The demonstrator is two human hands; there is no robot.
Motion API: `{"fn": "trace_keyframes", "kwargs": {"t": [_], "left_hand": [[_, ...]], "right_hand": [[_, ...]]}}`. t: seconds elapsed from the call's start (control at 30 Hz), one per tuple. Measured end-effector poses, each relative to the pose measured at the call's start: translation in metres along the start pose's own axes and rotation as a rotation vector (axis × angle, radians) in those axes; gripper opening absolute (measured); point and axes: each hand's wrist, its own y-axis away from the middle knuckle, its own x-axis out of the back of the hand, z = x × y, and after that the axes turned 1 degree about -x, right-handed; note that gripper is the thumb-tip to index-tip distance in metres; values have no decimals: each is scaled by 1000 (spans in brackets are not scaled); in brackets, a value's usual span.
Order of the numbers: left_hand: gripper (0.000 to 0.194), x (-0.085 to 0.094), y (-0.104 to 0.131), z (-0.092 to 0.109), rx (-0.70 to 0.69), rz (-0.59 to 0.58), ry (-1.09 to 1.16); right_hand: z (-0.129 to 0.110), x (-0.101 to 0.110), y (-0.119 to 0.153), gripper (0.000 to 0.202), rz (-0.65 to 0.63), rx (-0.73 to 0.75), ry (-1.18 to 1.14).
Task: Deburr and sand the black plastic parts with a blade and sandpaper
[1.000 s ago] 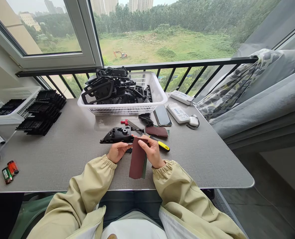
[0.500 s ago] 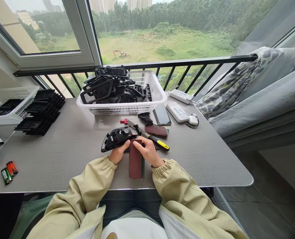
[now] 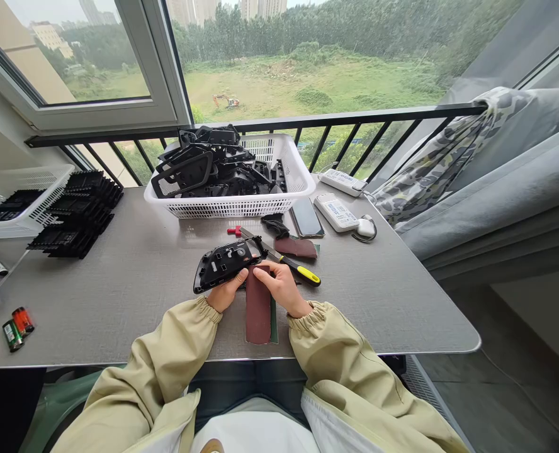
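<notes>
My left hand (image 3: pixel 226 291) is closed on the lower edge of a black plastic housing part (image 3: pixel 223 263), held tilted above the table with its clips and openings facing up. A folded strip of reddish-brown sandpaper (image 3: pixel 258 308) with a green backing is pinched in my right hand (image 3: pixel 284 286), thumb on top. Its upper end meets the right end of the housing, and the rest hangs down toward me. My right fingertips are partly hidden behind the sandpaper. Just beyond my right hand lies a file (image 3: pixel 303 272) with a black and yellow handle.
A white basket (image 3: pixel 232 206) heaped with black plastic parts stands at the back. Near it lie another sandpaper piece (image 3: pixel 297 247), a phone (image 3: pixel 308 218) and a power strip (image 3: pixel 336 212). Stacked black parts (image 3: pixel 79 214), two batteries (image 3: pixel 17 328) and a second basket (image 3: pixel 5 229) are at left.
The black housing has tilted slightly, its left end now a little lower and more of its upper side showing. The sandpaper has shifted slightly toward me and to the right.
</notes>
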Motion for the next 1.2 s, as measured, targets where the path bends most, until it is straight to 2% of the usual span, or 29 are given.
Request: {"fn": "trace_keyframes", "kwargs": {"t": [0.13, 0.23, 0.47, 0.53, 0.7, 0.83, 0.9, 1.1, 1.2], "left_hand": [[29, 4, -2, -7, 35, -34, -14], [37, 7, -5, -14, 35, -53, 31], [44, 9, -15, -17, 116, 79, 170], [40, 10, -16, -17, 143, 78, 181], [16, 14, -18, -17, 201, 46, 198], [11, 18, -19, -17, 237, 19, 205], [15, 19, -19, -16, 246, 1, 205], [45, 13, -14, -14, 256, -73, 200], [40, 9, -11, -13, 246, -129, 183]], "right_hand": [[0, 0, -1, 20, 2, -28, -2], [0, 1, -1, 21, 17, -36, -21], [-1, 4, 0, 21, 100, -49, -103], [-2, 3, 0, 22, 112, -60, -140], [-2, 3, 2, 25, 167, -93, -262], [-3, 5, 1, 26, 209, -127, -351], [-4, 6, 1, 25, 202, -146, -386], [-8, 5, 5, 23, 117, -151, -430], [-10, 4, 5, 23, 57, -128, -414]]}}
